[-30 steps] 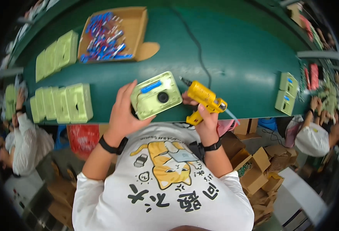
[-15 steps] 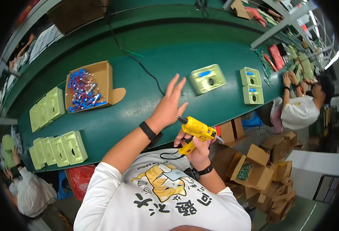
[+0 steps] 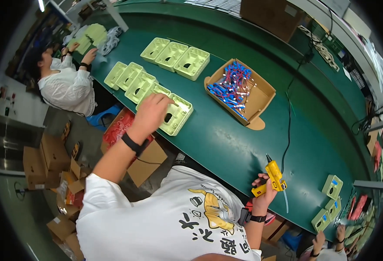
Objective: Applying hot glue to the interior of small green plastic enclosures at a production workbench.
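Note:
My right hand grips the handle of a yellow glue gun. The gun's dark nozzle points away from me over the table edge, and a pale glue stick hangs from its rear. My left hand reaches over the nearest light green plastic housing of a front row. Its fingers are extended across the side wall, and the thumb is partly hidden; whether they press on the plastic is unclear. Behind stand three similar housings side by side.
A cardboard box of blue parts with red wires stands mid-table. A black cord runs across the green table. Housings with blue parts sit at the right. Co-workers sit at both ends; cartons cover the floor at left.
The view has swung toward the left part of the table. My left hand has gone from the middle of the table to the front row of housings. My right hand keeps the glue gun.

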The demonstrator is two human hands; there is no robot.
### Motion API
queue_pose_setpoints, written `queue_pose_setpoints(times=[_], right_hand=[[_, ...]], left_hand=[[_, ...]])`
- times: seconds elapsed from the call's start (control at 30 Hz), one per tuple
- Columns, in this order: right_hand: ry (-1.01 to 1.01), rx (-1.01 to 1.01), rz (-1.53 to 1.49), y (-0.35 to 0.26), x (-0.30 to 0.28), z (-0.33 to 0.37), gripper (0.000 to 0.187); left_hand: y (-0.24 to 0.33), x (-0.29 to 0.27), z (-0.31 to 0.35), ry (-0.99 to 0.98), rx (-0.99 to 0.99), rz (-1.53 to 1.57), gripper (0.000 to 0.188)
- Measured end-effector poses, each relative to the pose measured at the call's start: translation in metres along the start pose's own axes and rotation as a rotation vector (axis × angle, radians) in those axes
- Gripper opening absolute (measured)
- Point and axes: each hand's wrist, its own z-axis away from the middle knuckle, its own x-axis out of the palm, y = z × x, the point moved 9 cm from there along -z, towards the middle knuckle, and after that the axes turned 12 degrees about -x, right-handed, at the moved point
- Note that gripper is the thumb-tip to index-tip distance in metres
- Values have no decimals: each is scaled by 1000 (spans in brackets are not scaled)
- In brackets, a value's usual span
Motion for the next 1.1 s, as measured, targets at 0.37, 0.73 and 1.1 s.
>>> queue_pose_setpoints(times=[0.37,0.73,1.1], right_hand=[[3,-44,4,6,-8,-5,25],[46,-72,-208,5,-10,-11,25],[141,-84,-428,12,-19,-12,29]], left_hand=[[-10,34,-19,-285,818,-495,10],[198,58,33,-327,920,-3,11],[270,95,-43,-392,586,442,25]])
